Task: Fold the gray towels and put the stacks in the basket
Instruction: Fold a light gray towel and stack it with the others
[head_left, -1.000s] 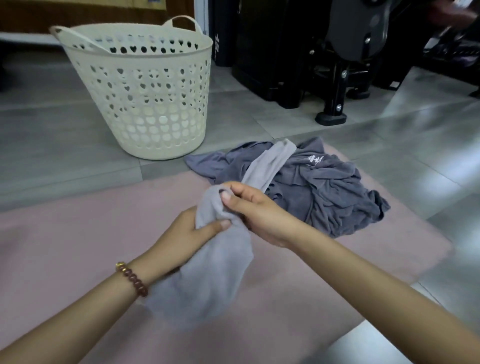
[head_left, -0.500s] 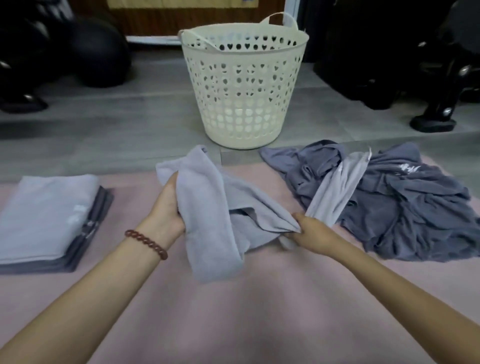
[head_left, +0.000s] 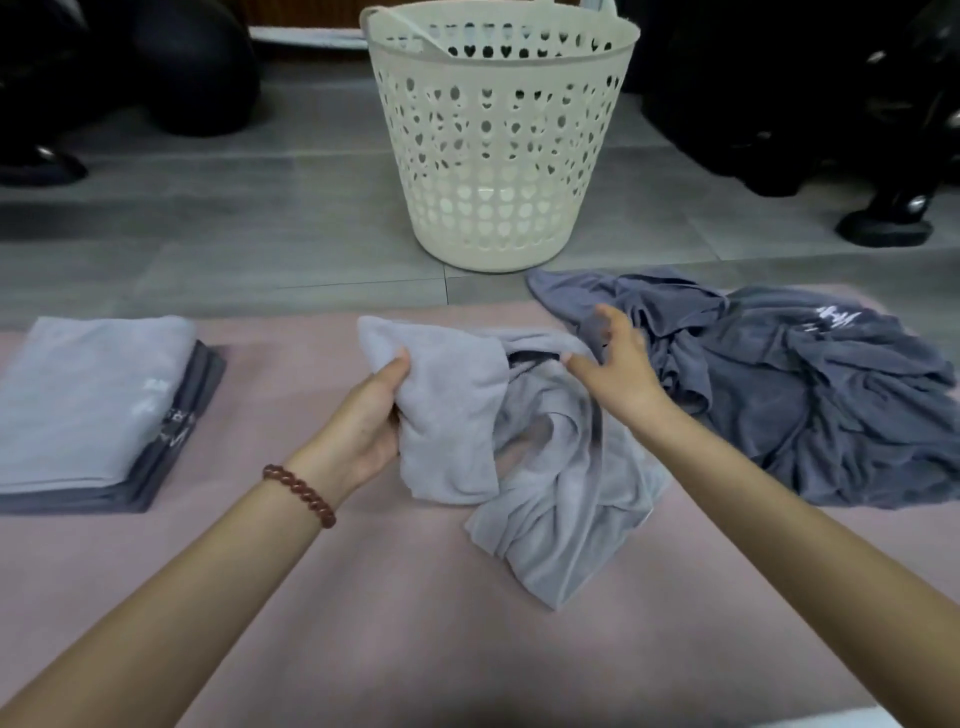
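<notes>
- Left hand (head_left: 371, 415) grips one bunched end of the crumpled light gray towel (head_left: 561, 519), thumb on top, forearm angled inward.
- Right hand (head_left: 618, 364) hovers over the towel's far side, fingers spread and loose, holding nothing.
- Towel lies on the pink mat (head_left: 311, 613), in front of the cream perforated plastic basket (head_left: 498, 156).

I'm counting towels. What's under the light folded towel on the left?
Under the light folded towel, darker towels show at its right and front edges. Their middles are covered.
</notes>
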